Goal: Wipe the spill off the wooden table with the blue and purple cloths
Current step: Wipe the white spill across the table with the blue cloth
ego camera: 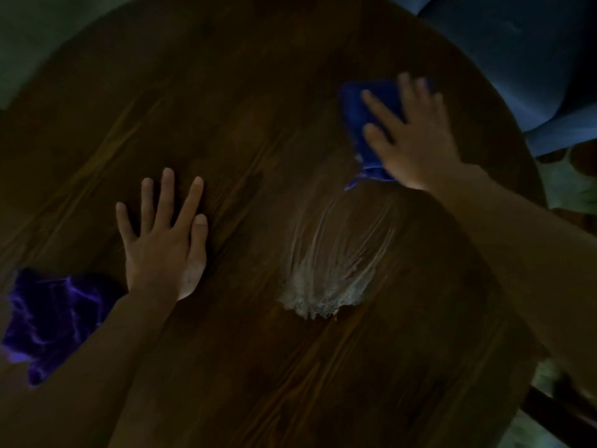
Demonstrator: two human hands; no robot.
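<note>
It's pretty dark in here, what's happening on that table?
A person is wiping up a pale, smeared spill on a wooden table. The right hand lies flat with spread fingers on a blue cloth just beyond the smear. The left hand rests flat on bare wood. A purple cloth lies crumpled beside that arm, untouched. Much of the spill is not yet wiped up.

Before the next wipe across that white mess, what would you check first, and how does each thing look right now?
1. Blue cloth under the right hand: ok, palm flat on it.
2. Cloth on the spill: not ok, it sits beyond the thick residue.
3. Spill cleared: not ok, streaks and a clump remain.
4. Left hand bracing on the wooden table: ok.
5. Purple cloth in use: not ok, lying unheld.
6. Cloth's soiling: cannot tell.
</note>
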